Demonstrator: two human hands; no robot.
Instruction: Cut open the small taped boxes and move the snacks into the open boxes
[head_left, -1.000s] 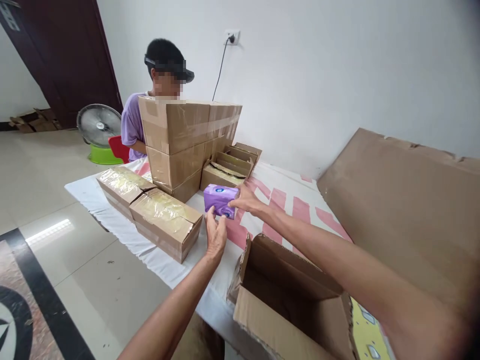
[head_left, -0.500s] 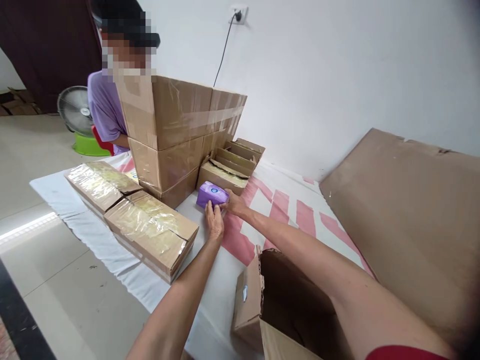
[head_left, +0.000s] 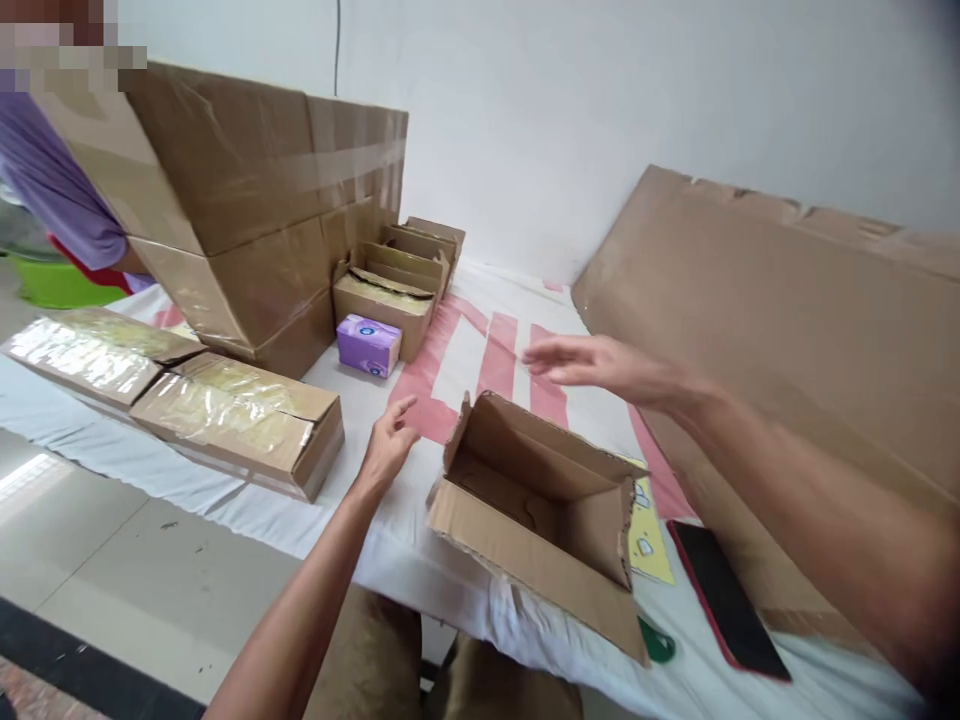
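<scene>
A purple tissue pack (head_left: pixel 368 346) rests on the cloth against the front of the small open cartons (head_left: pixel 390 310). My left hand (head_left: pixel 390 437) is held over the cloth below the pack, apart from it, thumb and fingers spread and nothing in them. Above the cloth to the right, my right hand (head_left: pixel 581 365) is stretched out flat, slightly blurred and holding nothing. Between my arms stands an open cardboard box (head_left: pixel 525 560), its inside bare and one flap folded out toward me. Neither hand touches the box.
Tall taped cartons (head_left: pixel 255 190) are stacked at left, with a person's purple sleeve (head_left: pixel 60 190) behind. Two taped boxes (head_left: pixel 232 420) lie along the table's left edge. A large cardboard sheet (head_left: pixel 780 330) leans on the wall. A phone (head_left: pixel 727 600) and a green object (head_left: pixel 658 640) lie near the box.
Both hands have let go of the purple tissue pack, which stays by the cartons. My right hand has moved right, my left back toward me. The view has swung right and down.
</scene>
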